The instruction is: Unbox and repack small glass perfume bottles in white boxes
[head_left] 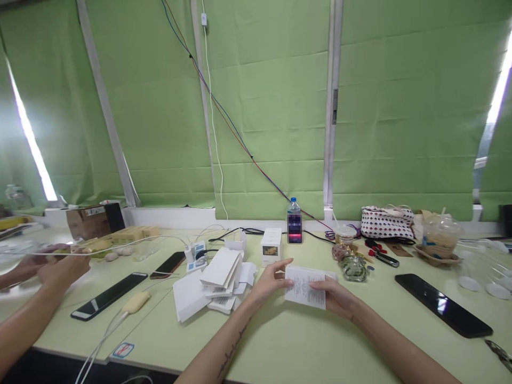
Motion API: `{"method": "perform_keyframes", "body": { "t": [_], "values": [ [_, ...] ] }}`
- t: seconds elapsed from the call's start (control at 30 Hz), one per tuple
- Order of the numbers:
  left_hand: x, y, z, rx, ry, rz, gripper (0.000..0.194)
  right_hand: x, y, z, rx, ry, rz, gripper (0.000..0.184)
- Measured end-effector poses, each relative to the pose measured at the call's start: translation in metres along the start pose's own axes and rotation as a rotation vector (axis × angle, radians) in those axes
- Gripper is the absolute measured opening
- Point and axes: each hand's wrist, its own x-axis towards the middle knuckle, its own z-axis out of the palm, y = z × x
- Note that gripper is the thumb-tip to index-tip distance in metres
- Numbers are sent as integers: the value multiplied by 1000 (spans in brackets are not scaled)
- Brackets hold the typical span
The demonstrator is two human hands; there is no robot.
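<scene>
A small white printed leaflet (304, 287) is held just above the pale green table (304, 341), between both my hands. My left hand (271, 282) pinches its left edge with fingers closed on the paper. My right hand (335, 296) grips its right edge from below. Just left of my left hand lies a loose heap of flat white boxes (216, 285). A small upright white box with a yellow picture (271, 247) stands behind the leaflet.
Another person's hands (60, 269) work with a white cable at the far left. Black slabs lie at left (108, 295) and right (442, 304). A water bottle (294, 221), patterned pouch (386, 222), plastic cup (439, 234), glass jar (353, 266) and power strip (194, 254) line the back.
</scene>
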Motion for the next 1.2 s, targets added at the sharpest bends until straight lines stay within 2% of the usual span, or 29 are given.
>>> {"method": "perform_keyframes", "body": {
  "t": [0.1, 0.23, 0.37, 0.5, 0.63, 0.77, 0.87, 1.03, 1.1, 1.13, 1.2],
  "values": [
    [4, 1, 0, -61, 21, 19, 67, 1, 1, -1, -13, 2, -24, 51],
    [4, 4, -2, -96, -38, 12, 48, -1, 2, -3, -8, -43, -24, 53],
    [-1, 10, -3, -62, -68, 19, 43, -5, 0, -3, -28, -74, 13, 55],
    [-3, 14, 0, 57, 31, 52, 38, -6, -1, -3, -17, -96, 4, 55],
    [2, 12, 0, 146, 129, 70, 41, -2, 2, -4, -47, -73, 20, 56],
    [7, 6, -6, 231, 191, 96, 44, 5, 7, -4, -76, 3, -19, 55],
    [9, 3, -11, 310, 186, 121, 42, 10, 7, -4, -137, 95, -89, 51],
    [5, 10, -11, 555, 233, 102, 40, 15, 0, -14, -513, 393, -250, 44],
    [1, 16, -6, 650, 255, 178, 35, 15, -3, -19, -625, 480, -301, 39],
    [-1, 19, -3, 692, 235, 233, 33, 15, -3, -20, -657, 489, -318, 37],
    [-5, 21, 6, 757, 112, 293, 40, 14, -4, -20, -775, 450, -348, 34]
  ]
}}
